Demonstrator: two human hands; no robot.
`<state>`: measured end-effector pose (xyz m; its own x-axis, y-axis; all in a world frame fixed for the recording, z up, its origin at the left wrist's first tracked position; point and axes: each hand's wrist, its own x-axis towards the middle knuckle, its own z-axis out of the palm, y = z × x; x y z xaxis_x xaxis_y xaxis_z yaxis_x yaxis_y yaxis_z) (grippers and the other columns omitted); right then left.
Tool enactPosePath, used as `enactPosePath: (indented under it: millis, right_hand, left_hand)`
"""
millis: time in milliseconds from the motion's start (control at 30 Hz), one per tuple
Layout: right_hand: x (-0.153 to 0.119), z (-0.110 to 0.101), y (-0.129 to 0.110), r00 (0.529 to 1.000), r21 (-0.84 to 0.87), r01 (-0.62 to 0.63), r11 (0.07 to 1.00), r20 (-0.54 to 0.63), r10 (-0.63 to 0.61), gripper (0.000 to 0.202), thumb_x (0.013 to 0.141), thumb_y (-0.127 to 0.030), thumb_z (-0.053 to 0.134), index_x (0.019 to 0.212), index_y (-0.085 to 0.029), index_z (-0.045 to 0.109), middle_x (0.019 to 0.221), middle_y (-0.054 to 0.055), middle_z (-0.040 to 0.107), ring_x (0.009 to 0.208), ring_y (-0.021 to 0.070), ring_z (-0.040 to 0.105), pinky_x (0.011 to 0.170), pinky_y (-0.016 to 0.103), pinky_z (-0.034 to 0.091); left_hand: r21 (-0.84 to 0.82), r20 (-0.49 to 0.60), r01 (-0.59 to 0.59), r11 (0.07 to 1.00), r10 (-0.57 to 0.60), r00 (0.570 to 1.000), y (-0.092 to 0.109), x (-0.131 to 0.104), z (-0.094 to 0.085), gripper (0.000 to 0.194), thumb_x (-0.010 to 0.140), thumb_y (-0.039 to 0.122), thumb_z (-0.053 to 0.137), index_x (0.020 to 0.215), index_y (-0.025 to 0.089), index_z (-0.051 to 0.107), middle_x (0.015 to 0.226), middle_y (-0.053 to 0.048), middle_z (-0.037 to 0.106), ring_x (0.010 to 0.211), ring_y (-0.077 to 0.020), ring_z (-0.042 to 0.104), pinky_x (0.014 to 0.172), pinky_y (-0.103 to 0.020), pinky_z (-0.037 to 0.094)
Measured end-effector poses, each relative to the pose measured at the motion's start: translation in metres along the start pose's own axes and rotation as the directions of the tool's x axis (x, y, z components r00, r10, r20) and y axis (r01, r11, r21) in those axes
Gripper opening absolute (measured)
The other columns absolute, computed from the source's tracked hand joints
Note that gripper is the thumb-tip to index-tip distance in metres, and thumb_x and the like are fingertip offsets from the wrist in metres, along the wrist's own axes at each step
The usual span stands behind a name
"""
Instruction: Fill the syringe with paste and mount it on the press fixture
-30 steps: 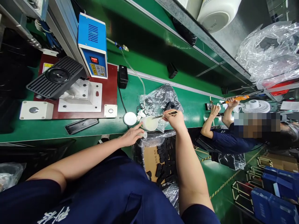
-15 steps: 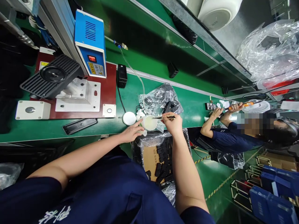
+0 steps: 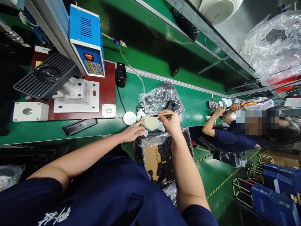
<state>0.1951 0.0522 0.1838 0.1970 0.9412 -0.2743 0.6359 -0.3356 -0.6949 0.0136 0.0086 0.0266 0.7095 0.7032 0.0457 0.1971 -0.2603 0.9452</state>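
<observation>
A round tub (image 3: 152, 122) of pale yellowish material stands at the front edge of the green bench. My right hand (image 3: 169, 121) pinches a thin dark tool (image 3: 166, 115), its tip over the tub. My left hand (image 3: 133, 131) has its fingers round a small translucent cylinder (image 3: 144, 133), like a syringe, against the tub's left side. A white round lid (image 3: 129, 118) with a black cord behind it lies left of the tub. White crumpled pieces (image 3: 140, 113) and a clear plastic bag (image 3: 162, 97) with black parts lie behind.
At the left stand a blue box (image 3: 87, 40), a metal fixture with a black ribbed part (image 3: 48, 75), and a black tray (image 3: 79, 126). Below the bench edge is a carton (image 3: 151, 160) of black parts. A co-worker (image 3: 225, 133) works at the right with an orange-handled tool.
My right hand has moved slightly left with the tool, whose tip is now further over the tub. The view has shifted a little. My left hand stays beside the tub.
</observation>
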Motion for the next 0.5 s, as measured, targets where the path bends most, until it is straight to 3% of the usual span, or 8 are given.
enactPosePath:
  millis: [300,500]
  right_hand:
    - [-0.004,-0.009,-0.001,0.977,-0.035,0.092,0.995,0.198,-0.083,0.013,0.076,-0.032,0.066,0.08,-0.021,0.072,0.071,0.003,0.071,0.068,0.0193,0.066,0.065,0.032,0.052]
    - [0.0,-0.025,0.007,0.917,0.019,0.095,0.995,0.387,-0.095,0.019,0.073,-0.036,0.071,0.08,-0.018,0.073,0.083,0.007,0.073,0.076,0.021,0.066,0.072,0.034,0.052]
  left_hand:
    - [-0.026,0.01,0.026,0.999,-0.025,1.0,0.0,0.0,-0.001,0.017,0.085,0.012,0.053,0.099,0.017,0.061,0.156,-0.017,0.026,0.122,-0.027,0.056,0.099,-0.042,0.048]
    - [-0.018,0.031,0.022,1.0,-0.022,0.999,-0.001,0.0,-0.002,0.017,0.087,0.015,0.052,0.102,0.017,0.06,0.158,-0.017,0.022,0.128,-0.0288,0.051,0.101,-0.043,0.046]
